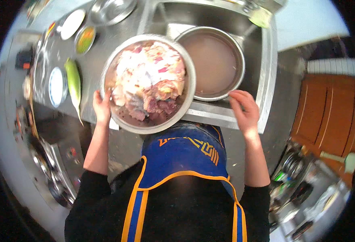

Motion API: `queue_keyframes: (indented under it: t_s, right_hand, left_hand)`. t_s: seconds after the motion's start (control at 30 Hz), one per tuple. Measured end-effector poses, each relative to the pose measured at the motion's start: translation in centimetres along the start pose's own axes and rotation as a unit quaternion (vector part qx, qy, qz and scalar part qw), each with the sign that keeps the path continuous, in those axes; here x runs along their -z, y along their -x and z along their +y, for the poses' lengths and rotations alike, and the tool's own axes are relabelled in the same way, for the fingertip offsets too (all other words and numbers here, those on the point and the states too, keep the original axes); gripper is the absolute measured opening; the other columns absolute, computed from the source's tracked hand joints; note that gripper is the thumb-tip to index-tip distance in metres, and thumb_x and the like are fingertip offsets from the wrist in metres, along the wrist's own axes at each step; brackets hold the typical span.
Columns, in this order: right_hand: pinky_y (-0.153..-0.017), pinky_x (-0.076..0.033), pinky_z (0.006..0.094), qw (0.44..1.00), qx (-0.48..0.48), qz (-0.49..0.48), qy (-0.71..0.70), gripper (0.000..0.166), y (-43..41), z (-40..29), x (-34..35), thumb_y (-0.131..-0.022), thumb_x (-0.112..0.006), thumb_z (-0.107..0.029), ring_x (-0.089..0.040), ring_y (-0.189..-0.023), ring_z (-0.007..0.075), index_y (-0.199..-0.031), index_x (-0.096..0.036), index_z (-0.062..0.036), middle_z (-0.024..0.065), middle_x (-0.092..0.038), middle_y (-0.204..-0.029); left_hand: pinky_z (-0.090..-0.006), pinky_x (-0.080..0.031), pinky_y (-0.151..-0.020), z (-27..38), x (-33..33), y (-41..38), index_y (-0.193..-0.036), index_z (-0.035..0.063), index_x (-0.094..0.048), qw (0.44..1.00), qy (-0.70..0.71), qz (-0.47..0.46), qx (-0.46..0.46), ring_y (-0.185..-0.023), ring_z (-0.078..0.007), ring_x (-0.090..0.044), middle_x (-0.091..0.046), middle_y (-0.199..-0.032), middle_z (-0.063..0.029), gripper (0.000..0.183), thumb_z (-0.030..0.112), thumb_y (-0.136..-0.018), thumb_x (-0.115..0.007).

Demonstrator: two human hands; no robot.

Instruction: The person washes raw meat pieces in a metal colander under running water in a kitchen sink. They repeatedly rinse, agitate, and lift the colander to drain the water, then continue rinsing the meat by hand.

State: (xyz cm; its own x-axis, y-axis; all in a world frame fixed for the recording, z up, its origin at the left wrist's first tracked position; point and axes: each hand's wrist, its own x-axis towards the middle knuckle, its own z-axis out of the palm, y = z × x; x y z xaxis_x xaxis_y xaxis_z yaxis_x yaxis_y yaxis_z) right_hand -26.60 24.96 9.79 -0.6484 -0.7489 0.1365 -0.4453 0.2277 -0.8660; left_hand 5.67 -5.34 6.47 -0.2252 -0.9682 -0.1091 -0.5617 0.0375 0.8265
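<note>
A round metal basin (192, 87) is filled with raw, cut-up meat (150, 75), pale and fatty on top and dark red towards me. My left hand (101, 106) grips its left rim, thumb by the inner wall. The basin's right side overlaps a second metal bowl (212, 66), which stands in the sink and holds cloudy, brownish-pink water. Beside that bowl's near right rim is my right hand (246, 110), fingers curled with a gap to the thumb. Nothing shows in it; whether its fingertips touch the rim is unclear.
The steel sink (263, 90) has a raised front edge. On the counter left are a green husked corn cob (73, 80), a blue-and-white bowl (57, 87), a small bowl of orange and green food (85, 40), a white plate (72, 24) and an empty metal basin (112, 10).
</note>
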Motion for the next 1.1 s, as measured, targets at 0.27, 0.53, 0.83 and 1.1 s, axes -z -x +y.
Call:
queue_keyframes:
  t_s: [0.27,0.53,0.83,1.1]
  right_hand:
    - [-0.083,-0.044,0.0355,0.956,0.157,-0.240,0.063,0.020,-9.3,-4.2,-9.0,-0.076,-0.057,-0.010,-0.054,-0.095,0.0290,-0.095,-0.061,-0.0049,0.0124,-0.057,-0.103]
    - [-0.086,-0.041,0.0362,0.929,0.227,-0.291,0.027,0.020,-13.2,-5.5,-14.2,-0.074,-0.055,-0.007,-0.052,-0.098,0.0292,-0.093,-0.059,-0.0026,0.0123,-0.057,-0.102]
    - [-0.084,-0.042,0.0342,0.898,0.329,-0.279,0.089,0.020,-15.4,-7.3,-18.1,-0.075,-0.055,-0.009,-0.054,-0.095,0.0259,-0.094,-0.062,-0.0058,0.0090,-0.059,-0.100]
    - [-0.084,-0.042,0.0342,0.889,0.242,-0.384,0.065,0.022,-13.5,-8.6,-20.8,-0.072,-0.059,-0.008,-0.053,-0.094,0.0265,-0.093,-0.062,-0.0028,0.0102,-0.059,-0.098]
  left_hand:
    - [-0.0272,-0.044,-0.070,-1.7,-0.7,0.4,-0.096,-0.0029,-0.050,0.997,0.000,0.071,-0.040,-0.075,-0.0147,-0.055,-0.059,-0.084,-0.0104,0.026,0.011,-0.076,-0.061]
    - [-0.0229,-0.045,-0.063,0.3,-1.0,1.2,-0.095,0.0006,-0.050,0.996,0.061,0.064,0.007,-0.069,-0.0084,-0.054,-0.058,-0.081,-0.0052,0.017,0.005,-0.080,-0.056]
    - [-0.0225,-0.045,-0.061,0.3,-1.2,1.1,-0.093,0.0006,-0.051,0.989,0.127,0.062,0.044,-0.067,-0.0077,-0.053,-0.058,-0.075,-0.0029,0.017,0.007,-0.079,-0.058]
    - [-0.0240,-0.045,-0.065,-0.6,-1.0,0.9,-0.091,-0.0006,-0.052,0.990,0.112,0.062,0.050,-0.071,-0.0090,-0.053,-0.059,-0.077,-0.0060,0.019,0.010,-0.077,-0.061]
